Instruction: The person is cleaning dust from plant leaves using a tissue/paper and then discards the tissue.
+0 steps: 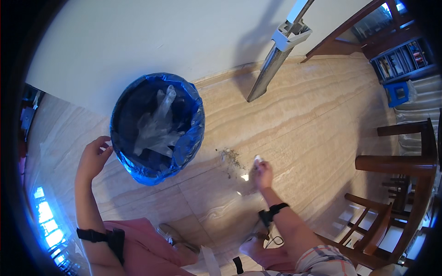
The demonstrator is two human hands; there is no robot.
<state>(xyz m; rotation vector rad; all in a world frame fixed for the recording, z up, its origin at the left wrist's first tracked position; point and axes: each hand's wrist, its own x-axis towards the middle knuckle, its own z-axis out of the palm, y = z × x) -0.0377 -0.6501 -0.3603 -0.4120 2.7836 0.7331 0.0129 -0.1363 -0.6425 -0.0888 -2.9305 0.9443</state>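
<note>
My left hand [94, 157] is at the left side of a round bin lined with a blue plastic bag [188, 151]. Its fingers are slightly spread, with the tips at or very near the rim, and nothing shows in them. Inside the liner lies crumpled clear plastic [157, 129], partly glove-like in shape. Low over the floor, my right hand [264, 174] pinches a small white piece [258, 158], perhaps tissue or paper. Just left of that hand, a scatter of dark, crumbly debris [232, 158] lies on the marble-look floor tiles [304, 127].
A flat mop with a grey wringer head [288, 36] leans by the white wall [165, 34]. Wooden chairs [393, 165] stand at the right. Beyond them are a blue plastic stool [397, 94] and a shelf rack [400, 60]. My shoe [169, 234] is below the bin.
</note>
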